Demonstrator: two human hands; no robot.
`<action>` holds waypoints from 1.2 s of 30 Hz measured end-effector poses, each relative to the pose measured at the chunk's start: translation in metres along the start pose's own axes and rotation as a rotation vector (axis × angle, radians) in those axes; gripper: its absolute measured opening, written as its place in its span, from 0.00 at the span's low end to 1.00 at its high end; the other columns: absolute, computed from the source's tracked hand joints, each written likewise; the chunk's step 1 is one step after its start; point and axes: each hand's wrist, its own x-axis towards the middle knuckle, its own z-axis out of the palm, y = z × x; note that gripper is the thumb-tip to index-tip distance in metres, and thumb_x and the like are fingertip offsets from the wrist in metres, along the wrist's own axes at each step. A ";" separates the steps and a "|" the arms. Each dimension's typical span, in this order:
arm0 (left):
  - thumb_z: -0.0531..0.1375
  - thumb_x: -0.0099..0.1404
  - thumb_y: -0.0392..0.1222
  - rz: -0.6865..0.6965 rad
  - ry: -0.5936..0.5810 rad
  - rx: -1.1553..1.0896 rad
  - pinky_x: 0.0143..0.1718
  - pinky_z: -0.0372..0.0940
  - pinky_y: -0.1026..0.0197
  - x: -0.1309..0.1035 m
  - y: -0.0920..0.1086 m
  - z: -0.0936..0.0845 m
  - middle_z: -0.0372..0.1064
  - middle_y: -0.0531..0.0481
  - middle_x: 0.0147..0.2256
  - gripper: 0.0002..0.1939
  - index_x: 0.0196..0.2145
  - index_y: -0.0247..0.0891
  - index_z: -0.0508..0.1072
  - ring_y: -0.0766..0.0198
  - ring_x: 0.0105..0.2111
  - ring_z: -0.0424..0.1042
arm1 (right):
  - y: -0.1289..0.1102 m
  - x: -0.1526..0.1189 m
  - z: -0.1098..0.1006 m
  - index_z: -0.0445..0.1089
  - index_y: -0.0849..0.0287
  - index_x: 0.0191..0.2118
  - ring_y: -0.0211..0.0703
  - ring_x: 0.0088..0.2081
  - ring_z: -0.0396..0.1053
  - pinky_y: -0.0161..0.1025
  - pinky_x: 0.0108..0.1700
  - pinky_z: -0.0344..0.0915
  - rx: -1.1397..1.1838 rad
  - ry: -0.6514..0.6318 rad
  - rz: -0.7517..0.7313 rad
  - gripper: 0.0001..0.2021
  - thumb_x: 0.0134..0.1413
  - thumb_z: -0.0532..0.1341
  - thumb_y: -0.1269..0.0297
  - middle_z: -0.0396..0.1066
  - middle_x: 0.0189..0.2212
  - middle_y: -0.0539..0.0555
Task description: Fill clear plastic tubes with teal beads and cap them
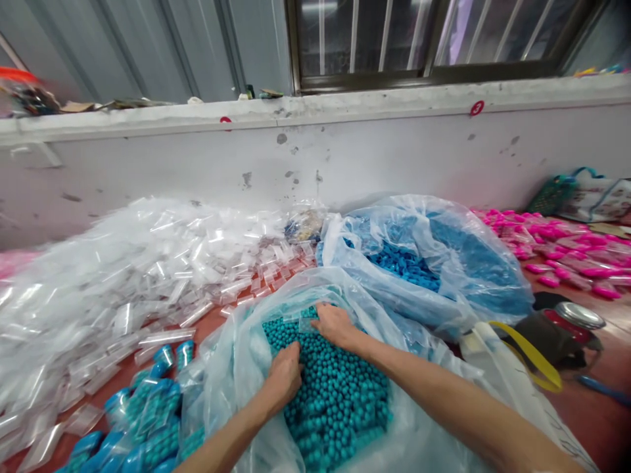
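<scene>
A translucent plastic bag [221, 368] stands open in front of me, full of small teal beads [340, 394]. My right hand [332, 323] is over the far part of the beads, its fingers pinched on a small clear plastic tube [306, 324]. At the left side of the beads is my left hand [286, 373], fingers curled down against them; whatever it may hold is hidden. Several teal-filled tubes with blue caps [160, 394] lie left of the bag.
Clear empty tubes [123, 276] form a large heap on the left. Behind the beads sits a bag of blue caps [407, 266]. Pink pieces [572, 246] lie at right, near a dark object with a metal lid [579, 315] and a yellow strap [530, 355].
</scene>
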 end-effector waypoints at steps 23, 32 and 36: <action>0.54 0.54 0.39 0.028 -0.048 -0.055 0.47 0.55 0.59 0.001 0.002 -0.004 0.65 0.40 0.44 0.17 0.43 0.31 0.64 0.56 0.46 0.63 | -0.008 0.030 0.007 0.68 0.61 0.43 0.45 0.41 0.67 0.37 0.40 0.62 -0.068 -0.058 -0.193 0.15 0.52 0.49 0.73 0.70 0.40 0.59; 0.52 0.53 0.32 0.166 -0.091 -0.097 0.48 0.56 0.59 -0.003 -0.011 -0.003 0.63 0.44 0.43 0.17 0.43 0.35 0.61 0.59 0.46 0.62 | 0.034 0.020 0.004 0.66 0.66 0.45 0.49 0.39 0.68 0.39 0.37 0.62 -0.035 -0.084 -0.055 0.16 0.47 0.54 0.74 0.69 0.41 0.64; 0.51 0.56 0.35 0.163 0.047 -0.254 0.54 0.51 0.55 -0.001 -0.012 -0.004 0.56 0.39 0.52 0.14 0.42 0.35 0.60 0.56 0.54 0.54 | 0.025 0.011 0.006 0.70 0.66 0.37 0.45 0.37 0.68 0.36 0.37 0.61 0.066 -0.074 -0.081 0.10 0.48 0.55 0.72 0.71 0.34 0.60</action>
